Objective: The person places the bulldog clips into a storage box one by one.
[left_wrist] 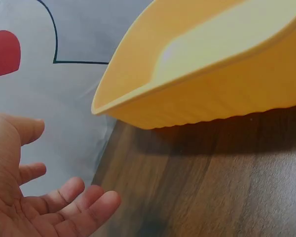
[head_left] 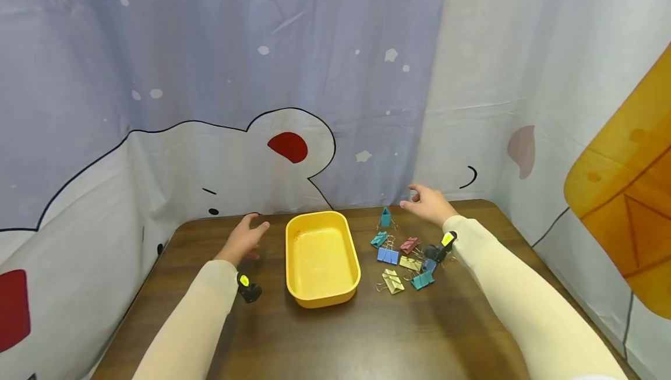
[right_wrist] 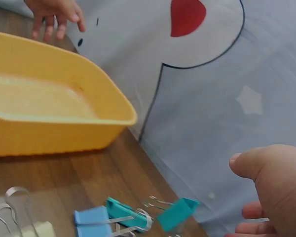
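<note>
A yellow plastic tray (head_left: pixel 322 302) stands on the table with nothing in it. Left of it, my left hand (head_left: pixel 242 241) hovers with fingers relaxed and apart, touching nothing; the left wrist view shows its palm and the tray's side wall (left_wrist: pixel 212 103). My right hand (head_left: pixel 430 205) is above the far right part of the table, thumb and fingers spread, holding nothing. Just beside and below it lie several binder clips: a teal clip (head_left: pixel 385 217) at the back, a blue clip (head_left: pixel 388 256), a red clip (head_left: pixel 409 245) and a pale yellow clip (head_left: pixel 393 281).
The brown wooden table (head_left: pixel 325 345) ends at a printed curtain (head_left: pixel 356 77) behind and at the sides. Dark wrist cameras are strapped to both wrists, and the right one (head_left: pixel 435 253) partly covers the clips in the head view.
</note>
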`<state>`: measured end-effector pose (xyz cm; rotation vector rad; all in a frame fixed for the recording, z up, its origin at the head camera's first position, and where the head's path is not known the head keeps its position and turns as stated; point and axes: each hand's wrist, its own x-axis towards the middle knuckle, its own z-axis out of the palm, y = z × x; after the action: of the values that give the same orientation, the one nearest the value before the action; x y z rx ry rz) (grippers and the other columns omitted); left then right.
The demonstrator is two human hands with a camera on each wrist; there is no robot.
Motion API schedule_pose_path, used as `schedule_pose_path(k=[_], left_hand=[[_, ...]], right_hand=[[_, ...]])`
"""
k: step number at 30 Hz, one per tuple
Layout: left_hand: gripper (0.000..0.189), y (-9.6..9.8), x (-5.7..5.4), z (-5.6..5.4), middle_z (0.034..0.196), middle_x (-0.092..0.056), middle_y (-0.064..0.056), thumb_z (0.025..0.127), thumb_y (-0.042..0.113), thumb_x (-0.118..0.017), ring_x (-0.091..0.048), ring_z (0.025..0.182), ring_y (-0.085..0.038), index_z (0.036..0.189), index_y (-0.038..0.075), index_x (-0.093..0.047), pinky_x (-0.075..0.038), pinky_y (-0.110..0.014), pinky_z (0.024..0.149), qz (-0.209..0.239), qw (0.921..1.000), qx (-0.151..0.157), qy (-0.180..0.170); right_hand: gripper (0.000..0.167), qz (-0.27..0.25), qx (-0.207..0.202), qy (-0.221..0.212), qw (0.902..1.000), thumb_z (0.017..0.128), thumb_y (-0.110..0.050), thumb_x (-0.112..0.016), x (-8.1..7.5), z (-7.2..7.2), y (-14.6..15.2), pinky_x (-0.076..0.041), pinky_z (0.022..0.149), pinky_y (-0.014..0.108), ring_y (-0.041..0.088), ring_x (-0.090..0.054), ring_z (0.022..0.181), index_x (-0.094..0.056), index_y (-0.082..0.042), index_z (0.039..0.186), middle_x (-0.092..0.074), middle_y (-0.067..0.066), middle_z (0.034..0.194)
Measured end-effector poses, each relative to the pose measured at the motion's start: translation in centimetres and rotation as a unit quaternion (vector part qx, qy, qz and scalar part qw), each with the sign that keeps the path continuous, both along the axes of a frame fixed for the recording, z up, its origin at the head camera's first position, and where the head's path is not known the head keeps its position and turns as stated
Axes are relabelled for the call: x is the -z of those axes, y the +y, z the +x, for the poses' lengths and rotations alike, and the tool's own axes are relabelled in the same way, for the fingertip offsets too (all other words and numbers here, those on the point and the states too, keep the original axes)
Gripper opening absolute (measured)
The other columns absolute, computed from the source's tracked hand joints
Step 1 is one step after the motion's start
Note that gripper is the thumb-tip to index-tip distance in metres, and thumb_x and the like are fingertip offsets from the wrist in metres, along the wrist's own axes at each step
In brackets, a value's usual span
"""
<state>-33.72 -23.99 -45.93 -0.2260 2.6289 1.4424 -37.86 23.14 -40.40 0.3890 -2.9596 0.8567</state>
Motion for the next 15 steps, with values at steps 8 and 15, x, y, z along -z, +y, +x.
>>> schedule_pose_path(k=[8,15], left_hand=[[0.062,1.5,0.3,0.0,0.144,-0.042,-0.030,0.103,0.032,-0.056,-0.064,0.102,-0.042,0.155,0.007,-0.032,-0.061,-0.036,0.060,0.046,0.9989,-0.007,-0.007],[0.055,2.7,0.7,0.1,0.131,-0.052,-0.029,0.105,0.028,-0.055,-0.061,0.079,-0.025,0.152,0.006,-0.038,-0.062,-0.037,0.060,0.091,0.9957,-0.003,-0.021]], right_hand=[[0.060,-0.056,-0.020,-0.054,0.9968,0.099,-0.033,-0.063,2.0,0.6,-2.9,-0.058,0.079,0.044,0.030,-0.072,0.081,-0.047,0.003,0.145,-0.069,0.023,0.118],[0.057,-0.087,-0.035,-0.084,0.9921,0.098,-0.030,-0.065,3.4,1.3,-5.2,-0.059,0.071,0.037,0.033,-0.072,0.079,-0.051,0.003,0.143,-0.072,0.018,0.110]])
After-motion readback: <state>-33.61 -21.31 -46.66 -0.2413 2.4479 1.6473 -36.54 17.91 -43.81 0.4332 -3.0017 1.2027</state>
